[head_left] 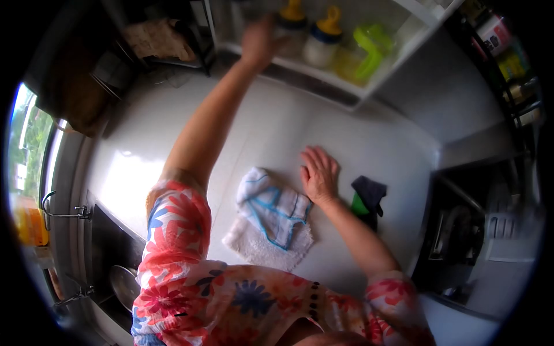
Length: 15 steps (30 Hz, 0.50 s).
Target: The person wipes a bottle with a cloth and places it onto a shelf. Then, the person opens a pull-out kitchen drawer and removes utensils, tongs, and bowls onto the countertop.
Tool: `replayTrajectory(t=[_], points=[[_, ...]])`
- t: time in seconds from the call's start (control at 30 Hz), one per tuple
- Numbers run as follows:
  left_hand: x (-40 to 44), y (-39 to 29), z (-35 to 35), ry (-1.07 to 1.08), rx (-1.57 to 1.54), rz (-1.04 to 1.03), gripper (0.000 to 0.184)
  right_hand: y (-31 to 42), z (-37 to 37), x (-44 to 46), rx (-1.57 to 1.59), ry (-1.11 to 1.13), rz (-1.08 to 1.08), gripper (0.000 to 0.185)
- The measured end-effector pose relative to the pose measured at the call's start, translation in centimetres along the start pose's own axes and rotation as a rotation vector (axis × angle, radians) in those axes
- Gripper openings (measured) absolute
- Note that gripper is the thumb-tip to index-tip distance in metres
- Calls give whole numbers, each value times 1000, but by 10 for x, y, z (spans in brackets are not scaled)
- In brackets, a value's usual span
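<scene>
We see the left hand [259, 43] stretched up to a white open-fronted shelf unit [398, 62] at the far side of the pale, smooth table [242, 144]. It is blurred, so we cannot tell whether its grip is closed on anything. Just beside its fingers we find a bottle with a yellow top and dark blue collar [292, 12], partly cut off by the upper edge of the view. To the right on the same shelf stand a second, whitish bottle with a yellow top and dark blue collar [320, 49] and, next to it, a lime-green, handle-like plastic piece [378, 43].

We see the right hand [320, 176] laid palm down on the table, its grip open and free of any object, fingers extended. Near its wrist lies a crumpled white cloth with bright blue trim [277, 207], partly on top of a fluffy off-white cloth [248, 239]. We cannot tell whether the wrist touches the trimmed cloth. On the other side of that hand, apart from it, we notice a small dark grey and green cloth [370, 190].
</scene>
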<state>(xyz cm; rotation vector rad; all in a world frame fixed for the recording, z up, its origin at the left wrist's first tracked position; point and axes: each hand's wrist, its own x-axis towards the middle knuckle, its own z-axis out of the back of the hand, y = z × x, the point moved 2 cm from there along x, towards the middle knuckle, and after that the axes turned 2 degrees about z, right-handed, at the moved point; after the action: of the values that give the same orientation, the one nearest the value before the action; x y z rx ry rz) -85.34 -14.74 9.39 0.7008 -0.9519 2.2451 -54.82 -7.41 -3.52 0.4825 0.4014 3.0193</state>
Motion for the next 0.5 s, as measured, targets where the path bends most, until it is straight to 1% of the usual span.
replayTrajectory(t=[0.03,0.13,0.23,0.3,0.33,0.37,0.4,0.5], points=[[0,0,0,-1,-4,0,65,0,0,0,0,0,1,36],[-3,-9,5,-34,18,-3,59,1,1,0,-9,3,3,36],[-14,-37,22,-234,92,-77,43,0,1,-1,-28,2,0,36],[-25,-73,23,-67,-193,28,25,0,-1,-1,-34,-9,1,35],[-31,-92,20,-5,-266,-27,19,1,0,-2,-33,-22,9,36],[-36,-108,15,103,-319,-2,20,2,3,-1,-35,-33,20,37],[-39,-119,2,115,-378,-59,23,3,5,1,-37,-46,33,38],[-39,-145,-21,131,-449,-67,21,-1,-1,-1,-31,-33,30,33]])
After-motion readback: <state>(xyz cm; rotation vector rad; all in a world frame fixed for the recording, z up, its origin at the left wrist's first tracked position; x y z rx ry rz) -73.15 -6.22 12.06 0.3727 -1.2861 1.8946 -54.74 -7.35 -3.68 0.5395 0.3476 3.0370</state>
